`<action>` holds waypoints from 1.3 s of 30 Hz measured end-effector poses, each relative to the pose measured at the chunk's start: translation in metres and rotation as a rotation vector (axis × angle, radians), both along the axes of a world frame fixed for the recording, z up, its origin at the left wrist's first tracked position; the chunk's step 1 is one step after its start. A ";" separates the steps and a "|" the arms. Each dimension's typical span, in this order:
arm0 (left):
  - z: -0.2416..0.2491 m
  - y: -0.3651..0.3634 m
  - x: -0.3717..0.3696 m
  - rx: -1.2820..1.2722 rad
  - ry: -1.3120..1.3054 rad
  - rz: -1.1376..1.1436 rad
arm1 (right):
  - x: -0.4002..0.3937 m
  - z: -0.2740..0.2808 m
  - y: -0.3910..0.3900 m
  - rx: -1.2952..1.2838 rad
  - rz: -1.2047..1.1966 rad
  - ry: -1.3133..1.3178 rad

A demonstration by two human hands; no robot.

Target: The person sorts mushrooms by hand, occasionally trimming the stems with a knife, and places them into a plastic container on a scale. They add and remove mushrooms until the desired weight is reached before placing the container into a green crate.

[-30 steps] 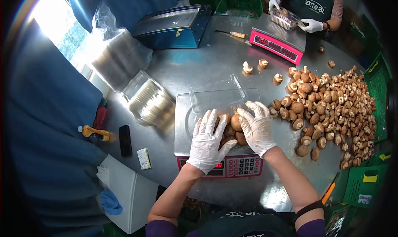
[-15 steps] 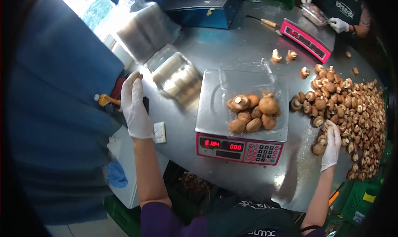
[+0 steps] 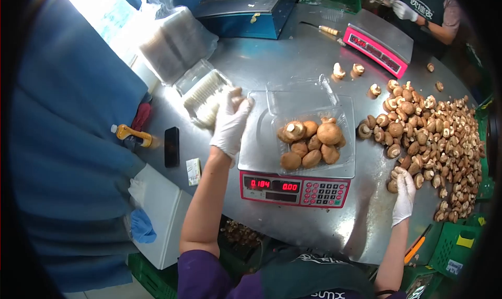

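Note:
My left hand [image 3: 230,122], in a white glove, hangs between the stack of clear plastic boxes [image 3: 201,98] and the scale [image 3: 256,160]; its fingers are apart and hold nothing. At the near left edge of the mushroom pile, my gloved right hand [image 3: 403,198] has its fingers closed over a brown mushroom [image 3: 392,186], with the thumb hidden. On the scale's plate sits an opened clear plastic box [image 3: 342,137] filled with several brown mushrooms [image 3: 311,158]. The red display reads 0.184 and 0.00.
A large mushroom pile [image 3: 444,147] covers the table's right side. Across from me, a person [image 3: 426,11] in gloves stands behind a pink scale [image 3: 379,50]. A knife [image 3: 328,30], a phone [image 3: 171,146], a small packet [image 3: 193,172] and an orange bottle [image 3: 130,135] lie about.
My left hand has swung right from the table's left side to beside the box stack. My right hand has drawn slightly toward me at the pile's edge. The other person's box has left the pink scale.

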State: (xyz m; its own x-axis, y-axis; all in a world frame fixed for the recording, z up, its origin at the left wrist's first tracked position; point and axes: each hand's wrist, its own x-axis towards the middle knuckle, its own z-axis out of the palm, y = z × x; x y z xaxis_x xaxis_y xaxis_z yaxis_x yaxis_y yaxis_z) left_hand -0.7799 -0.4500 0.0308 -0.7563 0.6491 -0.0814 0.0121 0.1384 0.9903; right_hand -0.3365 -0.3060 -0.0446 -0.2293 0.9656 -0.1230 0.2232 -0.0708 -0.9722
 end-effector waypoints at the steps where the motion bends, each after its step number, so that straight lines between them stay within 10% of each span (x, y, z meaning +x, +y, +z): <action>1: -0.015 0.013 0.000 -0.035 0.020 -0.017 | -0.005 0.003 -0.002 -0.020 0.004 0.003; 5: -0.037 0.048 0.009 0.011 -0.403 -0.080 | -0.026 0.005 -0.004 -0.014 0.095 0.055; 8: -0.029 0.050 0.014 0.292 -0.250 -0.060 | -0.050 0.014 -0.007 0.003 0.161 0.097; 14: -0.009 -0.038 0.081 -0.114 1.072 -0.335 | -0.106 0.051 -0.011 -0.098 0.348 0.138; 20: -0.040 -0.068 0.107 0.019 -0.388 -0.167 | -0.137 0.050 -0.018 -0.374 0.445 0.153; 24: -0.041 -0.061 0.101 0.131 -0.454 -0.178 | -0.137 0.045 -0.013 -0.404 0.430 0.162; 28: -0.027 -0.052 0.107 0.225 -0.336 -0.182 | -0.136 0.054 -0.015 -0.309 0.379 0.346; 32: 0.000 -0.038 0.141 0.326 -0.101 -0.269 | -0.144 0.069 -0.027 -0.368 0.422 1.205; 37: 0.021 -0.018 0.153 0.306 0.454 -0.746 | -0.135 0.067 -0.038 -0.491 0.171 1.122; 39: 0.002 -0.014 0.079 0.123 0.751 -0.460 | -0.104 0.079 -0.035 -0.476 0.082 1.090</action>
State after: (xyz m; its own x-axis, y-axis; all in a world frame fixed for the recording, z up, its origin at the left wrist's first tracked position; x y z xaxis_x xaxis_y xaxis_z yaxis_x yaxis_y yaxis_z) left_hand -0.7011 -0.4644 0.0330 -0.2440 0.8735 0.4213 0.6929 -0.1469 0.7059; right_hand -0.4408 -0.3412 0.0346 -0.4936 0.8535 -0.1668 -0.6836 -0.4994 -0.5322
